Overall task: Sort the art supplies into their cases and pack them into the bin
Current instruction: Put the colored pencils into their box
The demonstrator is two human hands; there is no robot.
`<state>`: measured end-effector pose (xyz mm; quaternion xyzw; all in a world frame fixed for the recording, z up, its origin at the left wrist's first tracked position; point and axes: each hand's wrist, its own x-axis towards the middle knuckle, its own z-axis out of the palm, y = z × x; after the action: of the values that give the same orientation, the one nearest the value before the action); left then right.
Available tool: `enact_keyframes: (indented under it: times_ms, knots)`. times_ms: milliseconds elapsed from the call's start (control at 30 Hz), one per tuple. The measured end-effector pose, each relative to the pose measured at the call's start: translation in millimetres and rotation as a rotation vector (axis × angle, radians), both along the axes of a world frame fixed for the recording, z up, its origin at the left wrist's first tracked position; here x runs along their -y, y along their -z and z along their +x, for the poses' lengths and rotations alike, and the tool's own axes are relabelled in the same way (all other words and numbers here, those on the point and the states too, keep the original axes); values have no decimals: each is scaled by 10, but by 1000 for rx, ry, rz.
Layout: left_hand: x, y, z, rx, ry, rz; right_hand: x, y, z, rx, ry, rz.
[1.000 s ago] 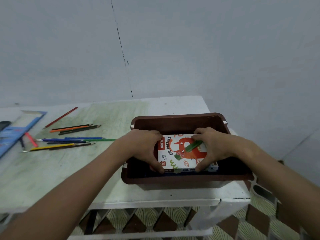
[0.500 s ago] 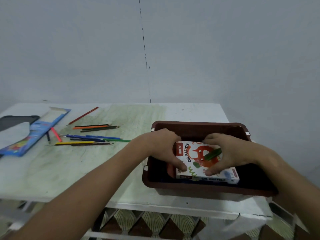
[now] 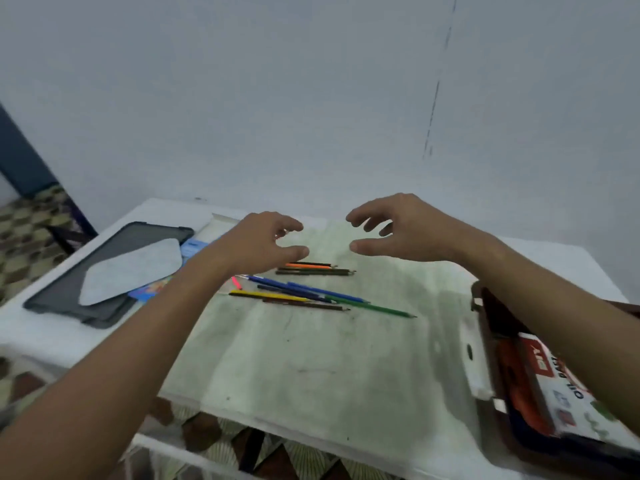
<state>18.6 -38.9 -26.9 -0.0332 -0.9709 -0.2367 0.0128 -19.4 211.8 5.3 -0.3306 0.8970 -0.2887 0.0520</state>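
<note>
Both hands, left hand [image 3: 263, 242] and right hand [image 3: 398, 230], hover with fingers spread and empty above the loose coloured pencils [image 3: 311, 289] on the desk [image 3: 311, 368], where a hasty two-handed sweep could roll some pencils off the edge.

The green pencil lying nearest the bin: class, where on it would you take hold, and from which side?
Pinch the green pencil from above at mid-shaft or toward its free right end. It lies flat on the table, so only a top pinch fits. Its left end sits among the other pencils; the right tip points clear toward the bin. Both the left hand and right hand hover open, probably equally able.
</note>
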Motion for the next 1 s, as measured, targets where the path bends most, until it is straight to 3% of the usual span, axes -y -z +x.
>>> enact_keyframes:
  times_ms: [233, 433, 633, 867, 1000]
  knots:
    - [2018, 496, 20, 118, -188, -182, 2001, 548, -177, 172, 6, -139]
    - [3099, 1086, 111, 327, -324, -265, 3189, 1426, -151, 318, 96, -125]
    - [3463, 1341, 71, 287, -369, -199, 3702, 1671, -127, 399, 215, -102]
    - [3422, 1423, -33, 229, -481, -295, 3783, 1784, -229, 413, 276, -117]
    - [3321, 1455, -20, 103, -451, -165, 3683, 1787, -277, 399, 307, -65]
